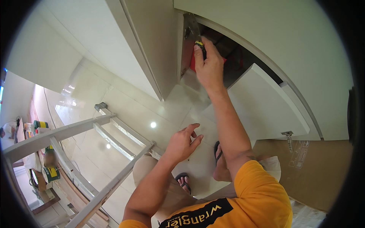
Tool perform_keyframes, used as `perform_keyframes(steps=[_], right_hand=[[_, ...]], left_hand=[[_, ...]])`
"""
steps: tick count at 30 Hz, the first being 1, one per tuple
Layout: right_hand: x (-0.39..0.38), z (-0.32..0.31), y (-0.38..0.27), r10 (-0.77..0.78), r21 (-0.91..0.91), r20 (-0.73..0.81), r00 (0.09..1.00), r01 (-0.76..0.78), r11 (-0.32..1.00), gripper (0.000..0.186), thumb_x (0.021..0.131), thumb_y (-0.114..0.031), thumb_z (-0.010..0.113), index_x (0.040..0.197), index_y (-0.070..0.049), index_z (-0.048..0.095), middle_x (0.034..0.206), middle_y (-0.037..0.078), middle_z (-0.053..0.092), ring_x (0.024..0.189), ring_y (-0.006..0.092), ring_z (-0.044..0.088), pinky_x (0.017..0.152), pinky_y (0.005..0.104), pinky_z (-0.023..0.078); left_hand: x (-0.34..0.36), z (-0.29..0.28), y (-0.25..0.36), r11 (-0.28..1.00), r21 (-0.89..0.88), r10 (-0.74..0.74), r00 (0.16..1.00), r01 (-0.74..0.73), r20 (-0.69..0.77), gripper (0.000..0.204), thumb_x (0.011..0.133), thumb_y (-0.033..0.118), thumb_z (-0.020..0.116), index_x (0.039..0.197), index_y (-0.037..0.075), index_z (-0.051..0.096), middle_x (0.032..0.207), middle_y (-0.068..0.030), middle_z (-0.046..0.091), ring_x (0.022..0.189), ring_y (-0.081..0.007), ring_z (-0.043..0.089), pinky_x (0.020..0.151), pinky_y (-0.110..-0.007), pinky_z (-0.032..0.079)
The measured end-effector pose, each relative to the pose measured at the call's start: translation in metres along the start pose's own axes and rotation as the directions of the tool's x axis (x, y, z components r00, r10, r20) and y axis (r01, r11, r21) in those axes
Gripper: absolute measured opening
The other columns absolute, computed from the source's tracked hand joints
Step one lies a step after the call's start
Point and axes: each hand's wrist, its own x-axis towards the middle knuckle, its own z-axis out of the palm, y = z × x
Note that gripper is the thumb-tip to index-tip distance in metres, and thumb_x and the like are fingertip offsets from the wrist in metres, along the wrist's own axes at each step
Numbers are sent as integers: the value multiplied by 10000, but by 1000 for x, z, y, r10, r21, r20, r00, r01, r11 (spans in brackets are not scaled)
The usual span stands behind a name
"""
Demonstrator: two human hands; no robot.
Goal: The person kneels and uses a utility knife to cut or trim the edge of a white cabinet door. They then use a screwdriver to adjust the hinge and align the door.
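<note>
My right hand (210, 68) reaches up to the opening of a white cabinet. It is closed round the black and yellow handle of what looks like a putty knife (194, 28), whose grey blade points up along the inner side of the cabinet frame (180, 45). Just behind that hand, something red (192, 62) shows in the dark interior. My left hand (183, 142) hangs in the air over the tiled floor, thumb and index finger apart, holding nothing.
A white cabinet door (262, 106) stands open at the right, a metal hinge (288, 136) on its edge. Brown cardboard (311, 171) lies below it. On the left stands a metal ladder (125, 148), with cans (51, 173) and other items beyond. A tall white panel (152, 41) rises ahead.
</note>
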Motion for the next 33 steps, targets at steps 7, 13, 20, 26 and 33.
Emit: perform_keyframes(steps=[7, 13, 20, 26, 33], right_hand=[[-5, 23, 7, -13, 35, -13, 1000, 13, 999, 384, 1115, -206, 646, 1419, 28, 647, 1256, 261, 736, 1127, 472, 726, 942, 531, 598], [12, 46, 11, 14, 94, -57, 998, -9, 995, 366, 1129, -196, 624, 1418, 28, 651, 1270, 257, 745, 1157, 462, 727, 986, 502, 583], [2, 38, 19, -11, 19, 6, 1000, 11, 1000, 389, 1125, -153, 594, 1485, -4, 597, 1256, 259, 719, 1123, 492, 709, 931, 553, 586], [-42, 48, 37, 209, -93, 122, 970, -198, 976, 355, 1139, -156, 596, 1448, 17, 625, 1307, 272, 716, 1184, 480, 702, 998, 514, 572], [-66, 71, 70, 144, -31, 98, 985, -141, 989, 355, 1134, -130, 595, 1467, -6, 600, 1257, 248, 714, 1144, 453, 712, 945, 529, 571]], left_hand=[[-1, -1, -2, 1000, -14, -23, 1000, 23, 0, 490, 1038, 293, 750, 1445, 44, 634, 1021, -176, 789, 842, -385, 763, 804, -477, 604], [-1, 1, -2, 1000, 13, -5, 1000, 5, 3, 489, 1046, 257, 744, 1463, 31, 627, 975, -153, 794, 806, -309, 761, 791, -432, 606], [-1, 0, 0, 1000, -6, 0, 1000, 0, 5, 495, 1039, 319, 754, 1456, 85, 626, 1029, -149, 783, 833, -367, 760, 776, -479, 603], [-3, 3, -3, 1000, 22, 1, 1000, -1, -4, 485, 1035, 261, 763, 1448, 41, 636, 989, -141, 790, 804, -315, 763, 770, -429, 607], [-2, 1, -5, 1000, 23, -2, 1000, 2, 5, 496, 1032, 299, 758, 1445, 66, 614, 1005, -162, 775, 821, -385, 757, 762, -484, 602]])
